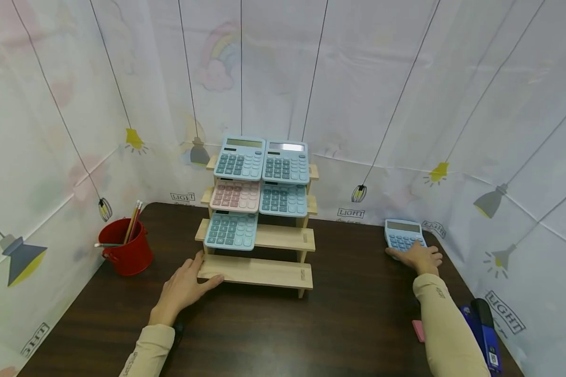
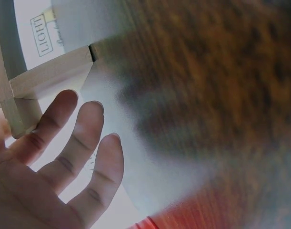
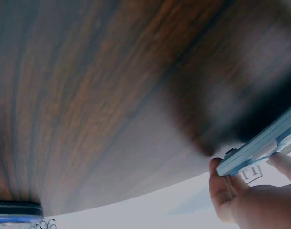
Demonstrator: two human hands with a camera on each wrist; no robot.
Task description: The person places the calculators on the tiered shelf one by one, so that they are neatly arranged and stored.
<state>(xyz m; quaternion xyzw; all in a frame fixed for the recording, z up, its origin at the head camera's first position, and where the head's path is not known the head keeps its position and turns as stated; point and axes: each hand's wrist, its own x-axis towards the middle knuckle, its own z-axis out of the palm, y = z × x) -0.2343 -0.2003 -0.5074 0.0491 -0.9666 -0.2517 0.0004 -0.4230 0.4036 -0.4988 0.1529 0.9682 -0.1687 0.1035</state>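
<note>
A tiered wooden display rack (image 1: 259, 271) stands on the table, its lowest step bare. My left hand (image 1: 181, 289) holds that step's left end, thumb along the front and index finger at the side; in the left wrist view the other fingers (image 2: 90, 138) extend past the wood. At the back right, my right hand (image 1: 420, 256) grips a light blue calculator (image 1: 403, 226) by its near edge. The right wrist view shows this calculator (image 3: 259, 145) pinched between thumb and fingers. On the upper steps lie several blue calculators (image 1: 283, 162) and one pink calculator (image 1: 236, 196).
At the left stands a red bucket (image 1: 127, 256) with pencils in it. By the right forearm lie a small pink item (image 1: 418, 331) and dark blue objects (image 1: 488, 335), partly overlapping. A printed white curtain (image 1: 358, 94) borders the dark wooden table (image 1: 283, 335).
</note>
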